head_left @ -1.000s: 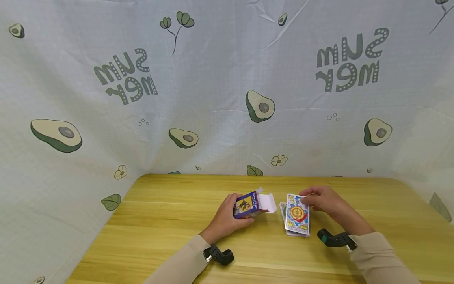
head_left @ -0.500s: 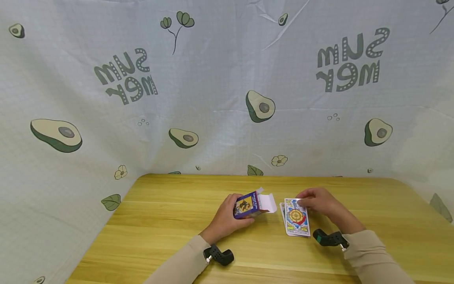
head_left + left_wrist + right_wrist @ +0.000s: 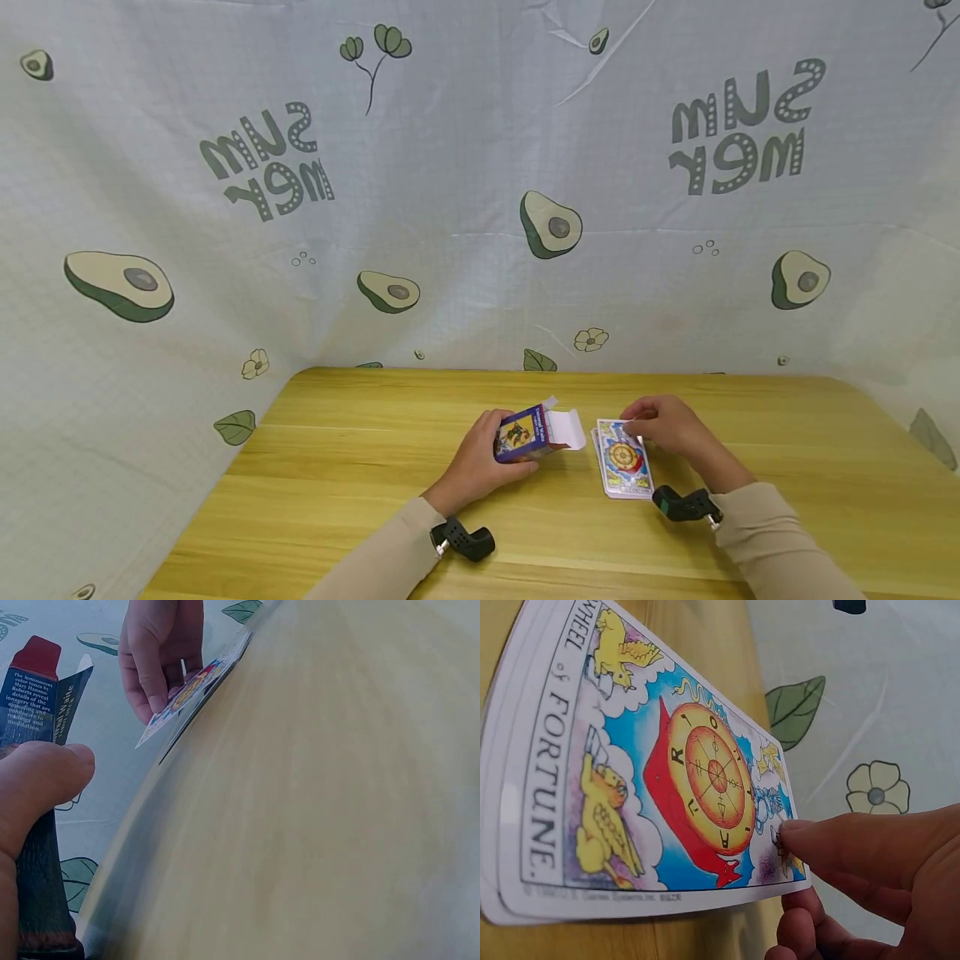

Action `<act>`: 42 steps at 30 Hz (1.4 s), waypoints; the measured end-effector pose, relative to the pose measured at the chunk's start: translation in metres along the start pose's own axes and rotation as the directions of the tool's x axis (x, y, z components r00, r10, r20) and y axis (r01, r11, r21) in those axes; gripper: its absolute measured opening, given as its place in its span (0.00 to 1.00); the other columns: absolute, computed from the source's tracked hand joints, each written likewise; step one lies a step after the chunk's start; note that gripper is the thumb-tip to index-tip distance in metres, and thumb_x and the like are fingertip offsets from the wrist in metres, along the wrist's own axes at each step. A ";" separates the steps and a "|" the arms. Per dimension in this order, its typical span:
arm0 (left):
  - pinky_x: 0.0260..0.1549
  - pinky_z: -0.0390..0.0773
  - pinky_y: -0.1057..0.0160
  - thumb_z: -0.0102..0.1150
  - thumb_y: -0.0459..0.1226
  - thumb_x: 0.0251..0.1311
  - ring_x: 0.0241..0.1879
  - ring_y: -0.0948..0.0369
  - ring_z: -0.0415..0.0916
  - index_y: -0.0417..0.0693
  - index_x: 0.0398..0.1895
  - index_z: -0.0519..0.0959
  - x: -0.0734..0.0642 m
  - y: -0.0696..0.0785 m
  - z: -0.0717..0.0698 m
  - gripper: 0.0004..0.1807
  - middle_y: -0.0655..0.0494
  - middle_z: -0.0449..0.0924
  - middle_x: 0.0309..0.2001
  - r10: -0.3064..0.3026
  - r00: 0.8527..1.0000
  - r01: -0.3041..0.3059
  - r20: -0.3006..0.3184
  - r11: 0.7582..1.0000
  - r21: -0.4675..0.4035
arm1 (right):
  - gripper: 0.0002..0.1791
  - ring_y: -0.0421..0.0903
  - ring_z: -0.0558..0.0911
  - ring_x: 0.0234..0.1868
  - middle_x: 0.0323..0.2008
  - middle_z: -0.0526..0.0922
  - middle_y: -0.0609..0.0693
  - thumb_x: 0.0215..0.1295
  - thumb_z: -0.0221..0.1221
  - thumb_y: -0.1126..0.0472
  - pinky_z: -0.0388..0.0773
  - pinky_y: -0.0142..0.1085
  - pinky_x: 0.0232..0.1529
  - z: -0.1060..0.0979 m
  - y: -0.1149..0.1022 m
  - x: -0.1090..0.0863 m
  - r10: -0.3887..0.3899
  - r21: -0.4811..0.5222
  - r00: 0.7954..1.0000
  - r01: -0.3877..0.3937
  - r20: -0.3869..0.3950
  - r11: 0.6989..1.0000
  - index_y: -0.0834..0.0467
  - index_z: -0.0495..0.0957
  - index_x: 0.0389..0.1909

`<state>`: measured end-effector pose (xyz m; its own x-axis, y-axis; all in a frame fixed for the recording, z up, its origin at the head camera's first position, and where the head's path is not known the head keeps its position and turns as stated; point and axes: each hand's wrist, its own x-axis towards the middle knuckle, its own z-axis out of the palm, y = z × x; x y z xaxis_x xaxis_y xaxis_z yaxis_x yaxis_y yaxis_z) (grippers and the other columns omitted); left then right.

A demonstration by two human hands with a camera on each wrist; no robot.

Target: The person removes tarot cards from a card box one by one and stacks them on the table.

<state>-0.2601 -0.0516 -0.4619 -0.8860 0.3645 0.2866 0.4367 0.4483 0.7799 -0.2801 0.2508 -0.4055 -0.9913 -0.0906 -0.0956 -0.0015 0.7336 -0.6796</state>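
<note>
My left hand (image 3: 476,465) grips a blue tarot card box (image 3: 519,435), its white flap (image 3: 567,428) folded open toward the right. In the left wrist view the thumb (image 3: 45,776) presses on the box (image 3: 28,701), whose red tab stands up. With thumb and fingers, my right hand (image 3: 669,427) pinches the far right corner of a Wheel of Fortune tarot card (image 3: 625,468). That card lies face up over other cards, whose edges (image 3: 496,825) show beneath it in the right wrist view. How firmly it rests on them cannot be told.
Both hands work over a yellow wood-grain table (image 3: 360,467). Behind it hangs a pale curtain (image 3: 465,167) printed with avocados, leaves and lettering. A black wrist camera mount (image 3: 468,540) sits on the left sleeve, another mount (image 3: 681,504) on the right.
My right hand has moved left and slightly down with the Wheel of Fortune card, which now lines up more closely with the cards beneath. The left hand and box have stayed put.
</note>
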 end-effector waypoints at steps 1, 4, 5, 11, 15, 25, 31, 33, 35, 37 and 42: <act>0.44 0.72 0.66 0.71 0.54 0.49 0.44 0.64 0.68 0.54 0.60 0.67 0.000 0.000 0.000 0.37 0.61 0.68 0.48 0.000 1.000 0.000 0.000 1.000 -0.001 | 0.11 0.52 0.74 0.36 0.38 0.80 0.58 0.62 0.61 0.62 0.72 0.37 0.32 0.001 0.000 0.000 0.002 -0.005 1.000 -0.002 -0.002 1.000 0.64 0.80 0.41; 0.44 0.72 0.66 0.71 0.53 0.49 0.44 0.64 0.68 0.54 0.60 0.67 0.000 0.001 0.000 0.37 0.61 0.68 0.48 0.001 1.000 -0.001 0.000 1.000 -0.004 | 0.10 0.52 0.73 0.36 0.38 0.79 0.59 0.61 0.62 0.62 0.71 0.39 0.32 0.002 0.001 0.001 0.003 -0.019 1.000 -0.003 -0.008 1.000 0.64 0.81 0.41; 0.43 0.72 0.66 0.71 0.53 0.49 0.44 0.63 0.68 0.54 0.60 0.67 0.000 0.000 0.000 0.37 0.61 0.68 0.48 0.004 1.000 -0.004 0.000 1.000 -0.005 | 0.10 0.52 0.73 0.36 0.38 0.79 0.58 0.61 0.62 0.62 0.71 0.39 0.33 0.003 0.002 0.002 0.005 -0.024 1.000 -0.005 -0.007 1.000 0.63 0.81 0.41; 0.44 0.72 0.66 0.71 0.54 0.49 0.44 0.64 0.69 0.53 0.60 0.67 -0.001 0.001 0.000 0.37 0.60 0.69 0.48 0.007 1.000 -0.007 0.001 1.000 -0.001 | 0.08 0.52 0.75 0.37 0.38 0.80 0.57 0.62 0.61 0.61 0.72 0.43 0.37 0.006 0.005 0.003 0.022 -0.034 1.000 -0.022 0.004 0.999 0.61 0.82 0.38; 0.45 0.72 0.66 0.71 0.54 0.49 0.45 0.64 0.69 0.53 0.60 0.67 -0.002 0.003 0.000 0.37 0.60 0.69 0.49 0.007 1.000 -0.007 0.002 1.000 -0.001 | 0.07 0.52 0.75 0.37 0.38 0.79 0.58 0.62 0.61 0.62 0.72 0.44 0.37 0.007 0.005 0.003 0.021 -0.035 1.000 -0.021 0.002 0.999 0.60 0.82 0.38; 0.45 0.72 0.65 0.71 0.53 0.49 0.45 0.64 0.68 0.52 0.60 0.67 -0.002 0.002 0.001 0.37 0.60 0.69 0.49 0.010 1.000 -0.010 0.000 1.000 0.006 | 0.07 0.54 0.74 0.38 0.39 0.79 0.58 0.62 0.61 0.62 0.72 0.45 0.39 0.009 0.006 0.004 0.029 -0.049 1.000 -0.028 0.007 0.998 0.60 0.82 0.38; 0.45 0.72 0.65 0.71 0.54 0.49 0.45 0.63 0.69 0.52 0.61 0.67 -0.003 0.002 0.000 0.38 0.60 0.69 0.49 0.017 1.000 -0.017 -0.005 1.000 0.004 | 0.07 0.53 0.74 0.38 0.38 0.80 0.57 0.61 0.61 0.62 0.72 0.45 0.39 0.009 0.006 0.004 0.023 -0.055 1.000 -0.022 0.013 0.998 0.61 0.82 0.38; 0.44 0.72 0.65 0.71 0.54 0.49 0.45 0.63 0.69 0.52 0.61 0.67 -0.002 0.002 0.000 0.38 0.60 0.69 0.49 0.020 1.000 -0.020 -0.005 1.000 0.003 | 0.07 0.52 0.74 0.38 0.38 0.80 0.57 0.61 0.61 0.62 0.72 0.45 0.39 0.009 0.006 0.003 0.021 -0.052 1.000 -0.020 0.014 0.998 0.61 0.82 0.38; 0.44 0.72 0.65 0.71 0.54 0.49 0.45 0.64 0.69 0.53 0.60 0.67 -0.002 0.001 0.000 0.37 0.61 0.69 0.49 0.019 1.000 -0.019 -0.004 1.000 0.002 | 0.07 0.53 0.74 0.38 0.38 0.79 0.57 0.60 0.61 0.62 0.71 0.45 0.39 0.009 0.005 0.003 0.019 -0.049 1.000 -0.018 0.014 0.999 0.61 0.82 0.37; 0.44 0.72 0.65 0.71 0.54 0.49 0.44 0.64 0.69 0.53 0.60 0.67 -0.002 0.001 0.000 0.37 0.61 0.69 0.48 0.020 1.000 -0.020 -0.004 1.000 0.001 | 0.07 0.53 0.73 0.38 0.38 0.79 0.57 0.60 0.62 0.62 0.71 0.45 0.39 0.009 0.005 0.002 0.019 -0.043 1.000 -0.018 0.015 0.999 0.61 0.82 0.37; 0.43 0.72 0.66 0.71 0.53 0.49 0.44 0.64 0.69 0.53 0.60 0.67 -0.002 0.002 0.000 0.37 0.61 0.69 0.48 0.019 1.000 -0.019 -0.007 1.000 0.000 | 0.06 0.53 0.73 0.38 0.39 0.79 0.57 0.59 0.62 0.63 0.71 0.44 0.38 0.011 0.006 0.003 0.024 -0.038 1.000 -0.023 0.018 0.999 0.60 0.82 0.36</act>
<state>-0.2575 -0.0517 -0.4609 -0.8785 0.3672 0.3056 0.4538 0.4415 0.7741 -0.2816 0.2478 -0.4176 -0.9886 -0.0848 -0.1248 0.0167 0.7604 -0.6493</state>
